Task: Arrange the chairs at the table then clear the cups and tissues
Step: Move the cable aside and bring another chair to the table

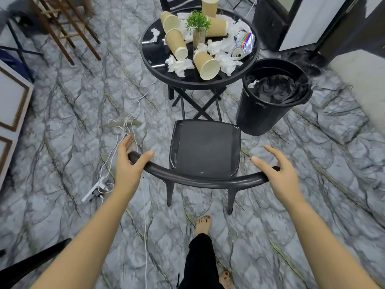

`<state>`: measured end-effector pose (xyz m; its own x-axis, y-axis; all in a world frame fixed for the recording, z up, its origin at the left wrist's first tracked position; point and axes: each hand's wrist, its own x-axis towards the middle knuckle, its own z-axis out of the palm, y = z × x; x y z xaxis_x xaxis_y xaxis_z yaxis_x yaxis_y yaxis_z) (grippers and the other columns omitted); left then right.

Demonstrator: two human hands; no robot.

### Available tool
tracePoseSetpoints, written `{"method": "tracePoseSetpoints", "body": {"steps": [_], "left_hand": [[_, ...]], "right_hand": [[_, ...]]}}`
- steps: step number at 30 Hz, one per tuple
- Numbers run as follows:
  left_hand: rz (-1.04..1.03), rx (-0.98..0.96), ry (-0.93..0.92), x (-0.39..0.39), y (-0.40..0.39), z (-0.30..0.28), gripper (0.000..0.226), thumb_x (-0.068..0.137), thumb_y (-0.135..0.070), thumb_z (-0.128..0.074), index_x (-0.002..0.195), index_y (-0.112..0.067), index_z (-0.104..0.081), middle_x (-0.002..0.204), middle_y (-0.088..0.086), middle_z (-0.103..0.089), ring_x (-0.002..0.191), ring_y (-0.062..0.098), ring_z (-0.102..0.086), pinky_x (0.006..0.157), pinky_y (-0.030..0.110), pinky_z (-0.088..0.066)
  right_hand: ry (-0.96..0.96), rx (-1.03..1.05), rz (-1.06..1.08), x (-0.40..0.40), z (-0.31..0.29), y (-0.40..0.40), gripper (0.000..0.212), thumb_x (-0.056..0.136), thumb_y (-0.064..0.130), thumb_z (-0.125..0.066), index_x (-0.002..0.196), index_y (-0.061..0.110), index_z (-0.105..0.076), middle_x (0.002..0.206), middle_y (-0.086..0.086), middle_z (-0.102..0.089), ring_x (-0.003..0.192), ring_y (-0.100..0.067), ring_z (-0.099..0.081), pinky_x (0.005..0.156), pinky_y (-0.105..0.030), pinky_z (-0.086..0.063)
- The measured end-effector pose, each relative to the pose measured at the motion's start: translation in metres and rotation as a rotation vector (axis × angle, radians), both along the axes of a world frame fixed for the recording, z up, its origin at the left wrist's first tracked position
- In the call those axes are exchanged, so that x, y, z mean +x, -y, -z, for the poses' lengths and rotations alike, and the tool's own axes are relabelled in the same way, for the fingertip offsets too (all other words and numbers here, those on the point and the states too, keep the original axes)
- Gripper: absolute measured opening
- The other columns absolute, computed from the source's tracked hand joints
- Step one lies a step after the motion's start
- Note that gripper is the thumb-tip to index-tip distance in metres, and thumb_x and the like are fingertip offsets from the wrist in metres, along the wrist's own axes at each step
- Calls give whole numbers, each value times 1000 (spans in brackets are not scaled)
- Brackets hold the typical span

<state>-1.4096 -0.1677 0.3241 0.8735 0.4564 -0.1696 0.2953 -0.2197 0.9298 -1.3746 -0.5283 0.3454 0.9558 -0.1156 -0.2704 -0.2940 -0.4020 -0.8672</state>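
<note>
A black chair (205,149) stands in front of me, its seat facing the round black table (155,65). My left hand (130,165) rests over the left end of the curved backrest with fingers spread. My right hand (279,172) hovers at the right end, fingers apart, holding nothing. On the table lie several tan paper cups (206,64), most tipped over, crumpled white tissues (179,65), a crushed can (243,45) and a small potted plant (198,28). A second chair (173,2) is partly visible behind the table.
A black bin (268,105) with a black liner stands right of the table, beside the chair. White cables and a power strip (98,187) lie on the marble floor at left. A wooden rack (62,28) is far left. My bare feet (203,224) are behind the chair.
</note>
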Motion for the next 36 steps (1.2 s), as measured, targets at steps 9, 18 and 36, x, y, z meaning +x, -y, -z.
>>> {"method": "tracePoseSetpoints", "body": {"steps": [9,18,36], "left_hand": [[-244,-446,228,7,20,13,27,73,-3,-62,95,-17,-57,108,2,-62,77,0,-64,68,16,-51],[-297,-571,355,25,23,7,28,77,11,-50,82,-16,-51,85,-2,-54,61,3,-57,55,15,-45],[-289,-641,545,62,8,-15,23,71,2,-52,77,-20,-48,74,-7,-54,65,4,-51,61,13,-40]], "right_hand": [[253,365,227,1,24,-13,11,84,3,-74,80,-8,-73,79,-21,-73,80,-25,-69,82,-30,-55],[316,448,224,27,27,-10,42,82,-6,-71,46,5,-53,49,2,-53,55,-19,-50,67,-27,-43],[471,589,190,77,-4,-24,36,80,-6,-68,53,-13,-45,51,-7,-45,52,-13,-48,61,-18,-43]]}}
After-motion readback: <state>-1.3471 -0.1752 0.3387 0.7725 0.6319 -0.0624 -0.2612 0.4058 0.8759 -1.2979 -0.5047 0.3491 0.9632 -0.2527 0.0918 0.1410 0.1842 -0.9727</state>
